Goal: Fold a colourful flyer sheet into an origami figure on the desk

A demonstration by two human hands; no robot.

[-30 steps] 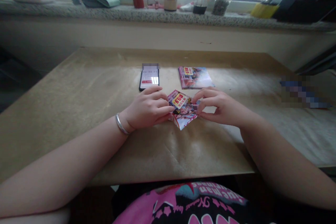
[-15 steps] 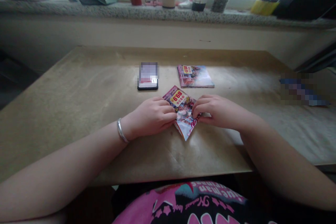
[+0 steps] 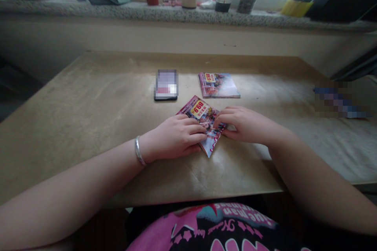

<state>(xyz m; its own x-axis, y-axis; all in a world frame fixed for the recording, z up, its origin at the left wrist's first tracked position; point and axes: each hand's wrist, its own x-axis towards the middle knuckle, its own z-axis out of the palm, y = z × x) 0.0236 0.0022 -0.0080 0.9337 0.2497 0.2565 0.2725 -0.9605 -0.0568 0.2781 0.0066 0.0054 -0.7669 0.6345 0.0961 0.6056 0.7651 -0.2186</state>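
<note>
A colourful printed flyer (image 3: 203,115), partly folded, lies on the brown paper-covered table (image 3: 88,110) in front of me. My left hand (image 3: 173,137), with a silver bangle on the wrist, has its fingers curled and pressed down on the flyer's left side. From the right, my right hand (image 3: 244,124) pinches the paper's edge with bent fingers. The flyer's lower corner pokes out between the two hands. A yellow price label shows on its upper part.
A stack of similar flyers (image 3: 218,85) lies further back, with a phone (image 3: 166,85) to its left. The window sill (image 3: 176,11) behind holds a red can, a tall tube, jars and a green pouch. A blurred object (image 3: 338,100) sits at the table's right.
The flyer has been lowered and pressed flatter onto the table. Both hands have slid slightly toward me and closer together over it.
</note>
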